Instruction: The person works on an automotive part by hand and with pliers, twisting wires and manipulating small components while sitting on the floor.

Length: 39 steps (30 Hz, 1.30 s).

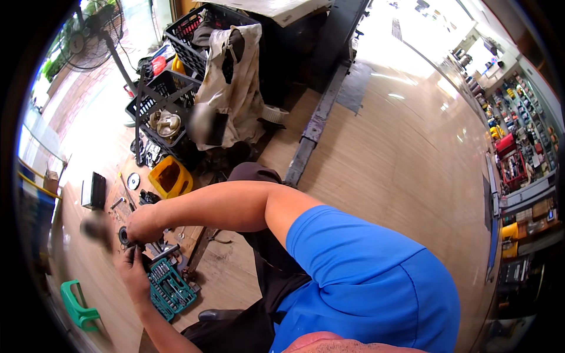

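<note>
Head view: both hands work close together at the left, over a low wooden surface (189, 236). A dark ring-shaped part (123, 236) sits at the edge of the right hand (144, 225), just above the left hand (134, 275).

Placement: the teal tool case (169, 288) lies open just beside the left hand, its rows of metal pieces exposed, presumably for easy reach. A metal cylinder (166, 253) lies at its upper end. The yellow container (170, 177) and a pale disc (133, 180) lie beyond the right hand, probably set aside to leave working room. The hands likely meet so that one can steady while the other works.

Fingers: on the right, curled and turned down; the back of the hand hides their tips, so I cannot tell their opening or whether they grip the ring. On the left, thumb and fingers raised and bunched, tips nearly together, darkened, close under the ring. Whether anything small is pinched there: cannot tell.
</note>
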Each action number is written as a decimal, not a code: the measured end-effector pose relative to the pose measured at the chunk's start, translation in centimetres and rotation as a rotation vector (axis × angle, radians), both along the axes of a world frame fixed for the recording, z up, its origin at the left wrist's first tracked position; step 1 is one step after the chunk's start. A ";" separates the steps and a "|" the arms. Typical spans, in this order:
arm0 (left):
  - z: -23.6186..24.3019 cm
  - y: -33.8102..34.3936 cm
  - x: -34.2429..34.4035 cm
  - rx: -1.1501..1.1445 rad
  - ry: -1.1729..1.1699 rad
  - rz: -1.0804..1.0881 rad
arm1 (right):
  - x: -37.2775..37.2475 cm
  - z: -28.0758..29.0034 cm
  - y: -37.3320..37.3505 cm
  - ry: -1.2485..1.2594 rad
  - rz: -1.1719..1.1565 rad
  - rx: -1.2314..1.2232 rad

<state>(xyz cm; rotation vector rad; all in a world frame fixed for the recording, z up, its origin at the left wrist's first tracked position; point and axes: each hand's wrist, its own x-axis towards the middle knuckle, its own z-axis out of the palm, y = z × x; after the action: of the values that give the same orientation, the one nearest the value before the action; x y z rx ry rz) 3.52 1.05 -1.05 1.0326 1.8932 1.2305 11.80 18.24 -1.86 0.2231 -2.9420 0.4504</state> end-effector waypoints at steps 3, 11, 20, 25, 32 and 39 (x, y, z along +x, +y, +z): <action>-0.8 0.2 -0.3 -0.070 0.136 0.003 | -0.6 -0.2 -0.2 -0.093 -0.057 0.003; -0.8 0.0 -0.3 -0.085 0.476 0.090 | -1.1 0.7 -1.0 -0.107 -0.261 -0.455; -1.2 0.4 -0.9 0.242 0.027 0.441 | -0.7 0.3 -1.6 0.042 -0.271 -1.084; -0.9 -0.1 -1.9 0.430 -0.426 0.363 | 0.8 1.5 -3.2 -0.005 -0.231 -1.198; -1.5 0.5 -2.3 0.533 -0.543 0.401 | -0.3 -0.3 -3.9 0.096 -0.169 -1.120; -1.3 0.5 -2.4 0.601 -0.696 0.285 | -1.2 -1.9 -3.6 0.004 -0.164 -1.128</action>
<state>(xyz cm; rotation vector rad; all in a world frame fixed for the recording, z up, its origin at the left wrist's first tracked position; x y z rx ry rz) 1.10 1.54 -2.38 0.4826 1.1651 2.0729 10.61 14.62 -3.76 -0.1612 -2.2005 1.8861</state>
